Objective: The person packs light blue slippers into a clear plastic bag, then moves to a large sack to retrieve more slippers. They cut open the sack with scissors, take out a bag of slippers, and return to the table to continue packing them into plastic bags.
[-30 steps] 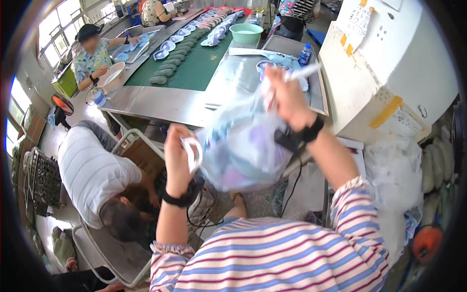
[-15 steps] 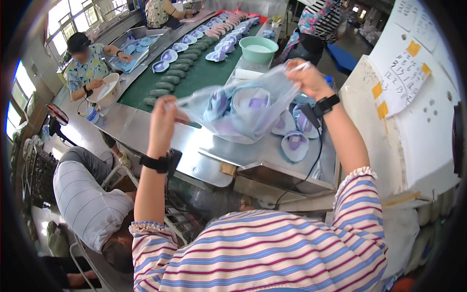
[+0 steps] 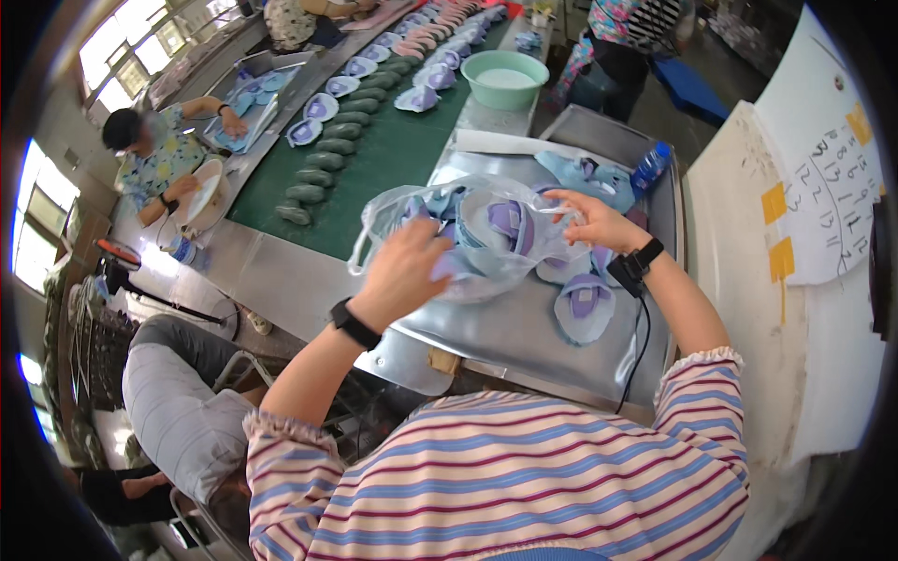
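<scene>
1. Clear plastic bag (image 3: pixel 486 273): lies on the metal surface (image 3: pixel 524 341), mouth spread, filled with purple-and-blue shoe parts (image 3: pixel 505 220).
2. Left hand (image 3: pixel 402 271): over the bag at 8 o'clock, covering part of it; fingers parted and released.
3. Right hand (image 3: pixel 599 224): at the bag's rim, 3 o'clock; fingers bent, grip on the film cannot be determined.
4. Obstructions: loose shoe parts (image 3: pixel 585 309) crowd the bag at 4 o'clock; a black cable (image 3: pixel 644 351) hangs from the right wrist at 5 o'clock.
5. Surroundings: blue-capped bottle (image 3: pixel 651 166) at 2 o'clock; light-green basin (image 3: pixel 505 101) at 12; dark-green shoe lasts (image 3: pixel 323 161) rowed on a green mat (image 3: pixel 402 154) at 11; white cabinet (image 3: pixel 725 309) at 3.
</scene>
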`<action>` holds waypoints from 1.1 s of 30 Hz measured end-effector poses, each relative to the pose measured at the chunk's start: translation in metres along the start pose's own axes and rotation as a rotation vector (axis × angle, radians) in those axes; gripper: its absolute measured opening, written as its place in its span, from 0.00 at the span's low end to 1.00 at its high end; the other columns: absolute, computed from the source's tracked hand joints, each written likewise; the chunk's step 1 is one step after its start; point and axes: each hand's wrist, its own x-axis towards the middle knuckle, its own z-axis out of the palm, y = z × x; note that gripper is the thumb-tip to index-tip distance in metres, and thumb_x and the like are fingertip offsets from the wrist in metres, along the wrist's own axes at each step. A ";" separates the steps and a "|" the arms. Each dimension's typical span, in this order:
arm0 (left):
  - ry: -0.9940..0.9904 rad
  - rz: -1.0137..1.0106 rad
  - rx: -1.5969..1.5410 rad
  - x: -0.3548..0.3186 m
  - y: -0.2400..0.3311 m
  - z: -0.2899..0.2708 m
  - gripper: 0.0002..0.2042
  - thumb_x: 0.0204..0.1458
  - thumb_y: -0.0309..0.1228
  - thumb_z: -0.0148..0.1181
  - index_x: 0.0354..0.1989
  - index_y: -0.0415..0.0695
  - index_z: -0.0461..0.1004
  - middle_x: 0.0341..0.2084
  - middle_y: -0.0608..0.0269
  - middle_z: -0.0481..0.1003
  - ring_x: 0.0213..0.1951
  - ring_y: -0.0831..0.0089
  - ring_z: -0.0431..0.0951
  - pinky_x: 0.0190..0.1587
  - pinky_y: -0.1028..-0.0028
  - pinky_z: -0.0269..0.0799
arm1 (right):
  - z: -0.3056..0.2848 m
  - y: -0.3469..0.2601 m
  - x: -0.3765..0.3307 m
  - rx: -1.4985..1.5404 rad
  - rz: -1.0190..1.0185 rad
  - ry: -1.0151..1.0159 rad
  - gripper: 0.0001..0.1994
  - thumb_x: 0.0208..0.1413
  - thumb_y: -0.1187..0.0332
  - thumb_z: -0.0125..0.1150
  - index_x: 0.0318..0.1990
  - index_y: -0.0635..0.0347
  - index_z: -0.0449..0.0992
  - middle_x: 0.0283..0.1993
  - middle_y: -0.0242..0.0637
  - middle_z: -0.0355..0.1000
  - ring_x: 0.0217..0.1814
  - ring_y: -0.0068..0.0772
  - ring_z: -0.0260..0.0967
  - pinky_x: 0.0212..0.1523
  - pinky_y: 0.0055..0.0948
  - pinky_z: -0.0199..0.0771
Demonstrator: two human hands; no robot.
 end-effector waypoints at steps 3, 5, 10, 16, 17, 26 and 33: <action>-0.936 -0.181 0.044 -0.018 -0.010 0.040 0.11 0.43 0.39 0.61 0.32 0.47 0.73 0.38 0.51 0.73 0.39 0.58 0.75 0.37 0.57 0.69 | -0.004 0.011 0.009 -0.179 0.087 -0.046 0.20 0.49 0.75 0.54 0.52 0.55 0.73 0.43 0.37 0.71 0.31 0.26 0.70 0.33 0.23 0.71; -0.985 0.090 0.011 -0.059 -0.022 0.067 0.11 0.45 0.39 0.59 0.33 0.48 0.74 0.34 0.53 0.73 0.36 0.59 0.76 0.37 0.58 0.70 | -0.039 0.042 -0.005 -0.467 0.161 0.111 0.20 0.50 0.74 0.53 0.53 0.56 0.72 0.42 0.41 0.72 0.31 0.32 0.71 0.33 0.25 0.71; -0.602 0.180 -0.443 -0.018 -0.038 0.056 0.11 0.42 0.36 0.62 0.35 0.49 0.74 0.32 0.58 0.73 0.38 0.59 0.74 0.41 0.61 0.70 | -0.016 0.046 -0.019 -0.782 0.123 0.179 0.23 0.46 0.70 0.60 0.52 0.62 0.70 0.49 0.48 0.68 0.47 0.44 0.69 0.47 0.34 0.68; -0.369 0.296 0.132 0.024 -0.098 0.139 0.27 0.34 0.30 0.67 0.47 0.47 0.66 0.45 0.63 0.69 0.48 0.66 0.71 0.52 0.59 0.61 | 0.052 -0.041 0.032 -0.749 -0.239 0.346 0.31 0.48 0.54 0.65 0.56 0.60 0.64 0.57 0.50 0.59 0.59 0.52 0.58 0.60 0.38 0.59; -0.554 0.148 0.057 0.034 -0.097 0.144 0.24 0.34 0.30 0.66 0.44 0.48 0.69 0.42 0.64 0.72 0.45 0.64 0.73 0.54 0.59 0.60 | 0.062 -0.028 0.039 -0.615 -0.233 0.327 0.32 0.48 0.53 0.64 0.58 0.60 0.62 0.58 0.49 0.59 0.60 0.52 0.58 0.60 0.37 0.59; -0.368 -0.146 -0.762 0.110 -0.118 0.001 0.23 0.34 0.33 0.68 0.39 0.33 0.70 0.27 0.48 0.76 0.28 0.65 0.78 0.31 0.70 0.72 | 0.051 -0.040 0.045 -0.105 -0.342 0.317 0.44 0.50 0.53 0.64 0.67 0.64 0.45 0.65 0.51 0.52 0.66 0.40 0.53 0.60 0.32 0.60; -0.300 -0.436 -1.200 0.101 -0.108 -0.010 0.38 0.39 0.39 0.71 0.58 0.38 0.59 0.45 0.58 0.69 0.45 0.72 0.70 0.49 0.73 0.66 | 0.067 -0.065 0.077 0.535 -0.160 0.167 0.31 0.53 0.60 0.60 0.60 0.65 0.58 0.55 0.42 0.65 0.55 0.32 0.66 0.53 0.29 0.68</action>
